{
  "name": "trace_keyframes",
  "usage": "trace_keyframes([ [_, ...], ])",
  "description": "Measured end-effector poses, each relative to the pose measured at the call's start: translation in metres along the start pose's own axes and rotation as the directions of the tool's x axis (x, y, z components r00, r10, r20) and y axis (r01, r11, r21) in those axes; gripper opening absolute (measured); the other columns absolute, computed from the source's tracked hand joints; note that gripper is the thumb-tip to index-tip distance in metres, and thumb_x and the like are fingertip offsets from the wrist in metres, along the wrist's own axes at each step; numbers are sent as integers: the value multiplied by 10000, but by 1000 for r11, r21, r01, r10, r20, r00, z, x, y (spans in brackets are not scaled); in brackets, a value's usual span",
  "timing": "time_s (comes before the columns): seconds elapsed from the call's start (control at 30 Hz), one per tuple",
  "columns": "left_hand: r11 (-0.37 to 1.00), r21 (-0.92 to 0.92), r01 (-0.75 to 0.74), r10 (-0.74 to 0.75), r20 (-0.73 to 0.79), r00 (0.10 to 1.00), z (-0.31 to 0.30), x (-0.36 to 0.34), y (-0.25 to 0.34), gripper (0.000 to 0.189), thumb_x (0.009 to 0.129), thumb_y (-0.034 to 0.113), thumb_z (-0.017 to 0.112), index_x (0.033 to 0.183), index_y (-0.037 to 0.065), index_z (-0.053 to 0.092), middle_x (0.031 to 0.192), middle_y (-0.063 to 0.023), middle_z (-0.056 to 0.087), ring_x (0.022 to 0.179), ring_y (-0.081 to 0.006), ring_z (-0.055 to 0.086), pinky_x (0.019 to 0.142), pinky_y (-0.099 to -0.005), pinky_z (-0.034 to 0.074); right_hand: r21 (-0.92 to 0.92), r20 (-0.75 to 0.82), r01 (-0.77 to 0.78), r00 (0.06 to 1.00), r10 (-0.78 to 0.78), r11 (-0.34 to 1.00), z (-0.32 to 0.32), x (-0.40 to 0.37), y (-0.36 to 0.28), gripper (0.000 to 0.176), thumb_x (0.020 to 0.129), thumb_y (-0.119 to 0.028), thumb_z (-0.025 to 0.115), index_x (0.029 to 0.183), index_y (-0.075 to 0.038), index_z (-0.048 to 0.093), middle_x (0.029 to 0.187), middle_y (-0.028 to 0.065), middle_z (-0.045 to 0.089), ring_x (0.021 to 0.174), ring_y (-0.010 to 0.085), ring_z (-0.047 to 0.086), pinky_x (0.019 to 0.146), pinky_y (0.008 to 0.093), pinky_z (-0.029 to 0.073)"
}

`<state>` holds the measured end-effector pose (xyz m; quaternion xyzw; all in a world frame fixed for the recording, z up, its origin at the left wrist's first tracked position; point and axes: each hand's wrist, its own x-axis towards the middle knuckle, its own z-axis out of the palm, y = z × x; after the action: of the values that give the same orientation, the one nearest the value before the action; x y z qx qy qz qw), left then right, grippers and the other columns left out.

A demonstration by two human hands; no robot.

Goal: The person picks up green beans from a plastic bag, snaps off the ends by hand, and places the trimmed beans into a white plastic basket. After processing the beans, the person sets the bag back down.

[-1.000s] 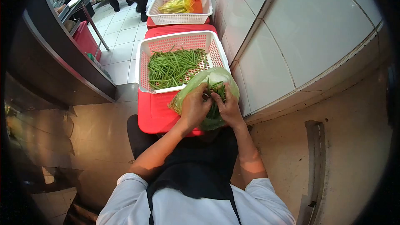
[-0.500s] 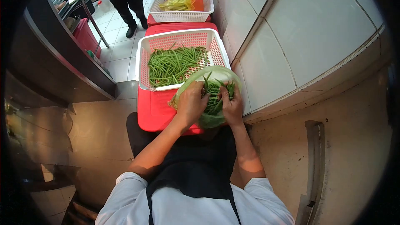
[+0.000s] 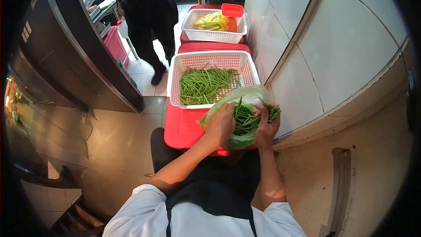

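A pale green plastic bag (image 3: 242, 142) stands open at the front of the red lid, with darker green beans (image 3: 246, 120) inside it. My left hand (image 3: 220, 125) is closed at the bag's left rim, its fingertips partly hidden. On the other side, my right hand (image 3: 266, 128) is wrapped round a bunch of green beans at the bag's right edge, their ends poking out past the fingers. Just beyond the bag, a white perforated basket (image 3: 174, 81) holds a spread of lighter green beans (image 3: 201, 85).
Under the basket is a red lid (image 3: 182, 127). Farther back, another white basket (image 3: 215, 36) holds a yellow bag (image 3: 212, 21) and a red container (image 3: 232, 10). A tiled wall (image 3: 351, 39) runs along the right. A person in black (image 3: 147, 13) stands at the back left.
My right hand has moved right and lifts a bunch of beans toward the bag's edge. My left hand has drawn back from the beans to the rim. The person in black has come closer.
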<state>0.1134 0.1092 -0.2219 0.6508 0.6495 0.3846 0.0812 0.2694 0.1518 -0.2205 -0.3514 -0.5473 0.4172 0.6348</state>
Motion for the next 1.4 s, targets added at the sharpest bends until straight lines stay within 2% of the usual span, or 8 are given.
trace_keyframes([
  [0.23,998,11,-62,63,-110,992,-31,-5,38,366,877,140,732,1218,35,645,1165,-179,679,1005,-397,668,826,-456,546,294,153,-147,983,105,944,10,15,-9,132,1058,-108,580,1148,-15,556,872,28,601,830,123,609,812,284,522],
  [0.53,944,-266,-193,165,-126,978,-16,-1,45,495,837,199,798,1251,-3,615,1042,-208,687,994,-412,662,806,-451,541,294,298,-256,940,167,921,20,24,-32,212,1082,-199,543,1140,-10,620,1036,112,714,983,169,656,931,325,508],
  [0.63,990,-114,-79,72,-68,995,-4,7,47,478,804,154,772,1204,-43,602,959,-224,665,965,-407,641,850,-487,500,282,298,-304,929,218,910,29,24,-34,237,1084,-204,535,1120,-9,664,1123,110,724,972,146,642,914,303,500],
  [0.83,972,104,-210,218,-79,973,3,14,36,325,725,84,762,979,0,577,901,-222,650,940,-396,628,898,-519,454,72,294,-215,938,185,974,30,25,-13,384,1109,-267,454,1259,4,681,1210,87,695,1152,169,596,1057,340,427],
  [0.93,975,35,-220,223,-108,969,4,15,32,333,714,67,754,991,3,580,886,-228,652,920,-427,635,851,-526,476,5,266,-219,941,209,976,31,21,-6,376,1100,-260,473,1276,4,675,1234,90,687,1174,174,594,1061,337,426],
  [1.1,960,-277,47,-64,-50,997,24,9,19,383,748,60,729,1094,-14,584,922,-282,671,915,-478,654,771,-538,517,-125,202,-320,919,340,939,38,17,-6,346,1066,-213,539,1303,8,660,1251,98,685,1176,174,600,1038,335,449],
  [1.3,770,-636,-54,-8,-94,996,66,9,-14,424,816,117,737,1196,-44,641,1003,-267,717,945,-375,724,802,-423,553,-177,317,-82,939,135,981,35,17,4,371,1007,-119,617,1341,17,527,1142,108,654,1074,186,634,916,325,511],
  [1.4,848,-524,77,-107,-28,994,51,7,-4,372,797,118,745,1128,-35,667,984,-261,716,930,-371,724,800,-422,551,118,210,-171,967,144,978,43,17,-13,494,990,-94,649,1424,7,436,1261,144,608,1061,203,654,895,330,536],
])
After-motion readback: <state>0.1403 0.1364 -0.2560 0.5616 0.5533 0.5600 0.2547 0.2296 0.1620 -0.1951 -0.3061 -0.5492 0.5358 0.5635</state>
